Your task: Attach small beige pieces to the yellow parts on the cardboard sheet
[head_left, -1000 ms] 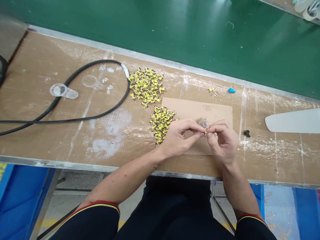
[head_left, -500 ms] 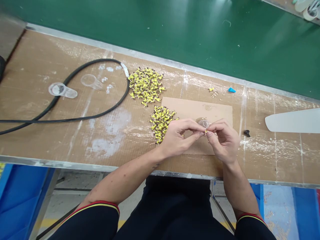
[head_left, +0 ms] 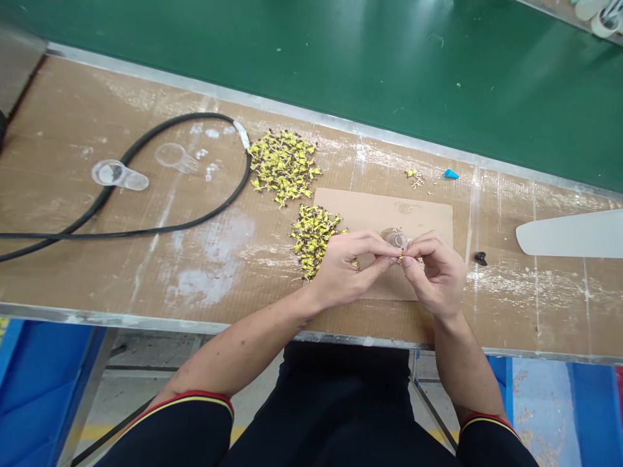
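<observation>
My left hand [head_left: 355, 264] and my right hand [head_left: 435, 272] meet fingertip to fingertip above a flat cardboard piece [head_left: 365, 200]. Both are pinched closed on something tiny between them, too small to make out. Just behind the fingertips stands a small clear cup [head_left: 396, 239]. Tiny pale bits lie partly hidden beside my right fingers. Close to my left hand, a pile of small yellow figures with dark parts [head_left: 314, 239] overlaps the cardboard's left edge. A larger pile of the same figures [head_left: 283, 165] lies behind it.
A black cable [head_left: 195, 226] loops over the left of the table, near two clear plastic scoops [head_left: 117, 175]. To the right are a blue cap [head_left: 451, 174], a small black piece [head_left: 481, 259] and a white blade-shaped object [head_left: 569, 235]. A green surface [head_left: 341, 71] runs behind.
My hands stay pinched together in nearly the same place, with only a slight shift at the fingertips. The camera view has moved very slightly.
</observation>
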Available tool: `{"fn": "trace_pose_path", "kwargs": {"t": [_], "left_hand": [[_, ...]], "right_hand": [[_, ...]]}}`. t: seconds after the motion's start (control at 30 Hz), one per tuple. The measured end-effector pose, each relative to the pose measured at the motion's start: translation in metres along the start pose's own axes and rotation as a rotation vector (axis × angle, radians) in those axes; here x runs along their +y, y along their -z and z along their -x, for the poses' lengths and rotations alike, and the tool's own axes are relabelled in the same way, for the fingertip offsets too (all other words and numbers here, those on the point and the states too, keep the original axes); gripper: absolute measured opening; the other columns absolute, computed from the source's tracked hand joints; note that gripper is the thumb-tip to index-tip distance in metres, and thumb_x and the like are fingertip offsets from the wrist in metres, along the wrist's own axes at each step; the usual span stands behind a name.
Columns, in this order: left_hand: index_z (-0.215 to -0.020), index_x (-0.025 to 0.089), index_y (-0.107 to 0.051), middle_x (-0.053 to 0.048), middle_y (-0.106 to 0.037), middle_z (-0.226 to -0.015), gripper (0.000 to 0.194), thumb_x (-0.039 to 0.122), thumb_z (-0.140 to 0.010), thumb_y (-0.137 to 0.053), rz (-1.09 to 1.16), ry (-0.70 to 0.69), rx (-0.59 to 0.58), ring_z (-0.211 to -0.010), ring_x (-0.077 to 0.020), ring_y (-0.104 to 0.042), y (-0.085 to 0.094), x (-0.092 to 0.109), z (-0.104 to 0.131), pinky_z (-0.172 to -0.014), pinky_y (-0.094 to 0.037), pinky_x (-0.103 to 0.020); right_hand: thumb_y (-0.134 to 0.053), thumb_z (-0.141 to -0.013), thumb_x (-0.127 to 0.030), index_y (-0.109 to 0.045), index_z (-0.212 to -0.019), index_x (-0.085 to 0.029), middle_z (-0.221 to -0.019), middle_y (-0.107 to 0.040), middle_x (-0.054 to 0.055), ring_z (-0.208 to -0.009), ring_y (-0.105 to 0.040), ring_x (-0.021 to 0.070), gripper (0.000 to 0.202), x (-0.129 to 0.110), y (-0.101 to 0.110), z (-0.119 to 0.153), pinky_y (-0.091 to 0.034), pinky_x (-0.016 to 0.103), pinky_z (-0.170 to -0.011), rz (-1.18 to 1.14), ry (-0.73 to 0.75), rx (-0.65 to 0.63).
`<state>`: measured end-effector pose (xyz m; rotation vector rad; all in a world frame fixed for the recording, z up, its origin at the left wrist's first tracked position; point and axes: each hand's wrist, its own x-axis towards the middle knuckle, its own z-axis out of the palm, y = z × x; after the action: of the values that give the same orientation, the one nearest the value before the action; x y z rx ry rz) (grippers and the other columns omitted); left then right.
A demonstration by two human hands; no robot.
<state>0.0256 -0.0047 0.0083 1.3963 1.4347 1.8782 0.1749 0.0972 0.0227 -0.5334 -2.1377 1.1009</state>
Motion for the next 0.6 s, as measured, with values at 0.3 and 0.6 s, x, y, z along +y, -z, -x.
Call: {"fn": "trace_pose_path", "kwargs": {"t": [0.3, 0.6], "left_hand": [[-0.089, 0.02, -0.079, -0.004, -0.081, -0.086, 0.013, 0.009, -0.089, -0.073, -0.025, -0.023, 0.001, -0.077, -0.0128, -0.076, -0.0007, 0.0009, 0.0002, -0.074, -0.062, -0.022], [-0.089, 0.017, -0.077, -0.004, -0.081, -0.084, 0.012, 0.006, -0.087, -0.073, -0.026, -0.043, 0.003, -0.075, -0.0119, -0.076, -0.0005, 0.0024, 0.0009, -0.07, -0.061, -0.019]], "right_hand": [[-0.066, -0.089, -0.016, -0.063, -0.082, -0.024, -0.075, -0.062, 0.0, -0.071, -0.058, 0.0169, 0.011, -0.0008, 0.0001, -0.0006, -0.047, 0.033, -0.063, -0.01, 0.002, -0.019], [-0.065, -0.091, -0.011, -0.063, -0.086, -0.024, -0.079, -0.061, -0.001, -0.074, -0.057, 0.0155, 0.014, 0.0043, 0.0, 0.0028, -0.045, 0.031, -0.065, -0.191, -0.026, -0.078]]}}
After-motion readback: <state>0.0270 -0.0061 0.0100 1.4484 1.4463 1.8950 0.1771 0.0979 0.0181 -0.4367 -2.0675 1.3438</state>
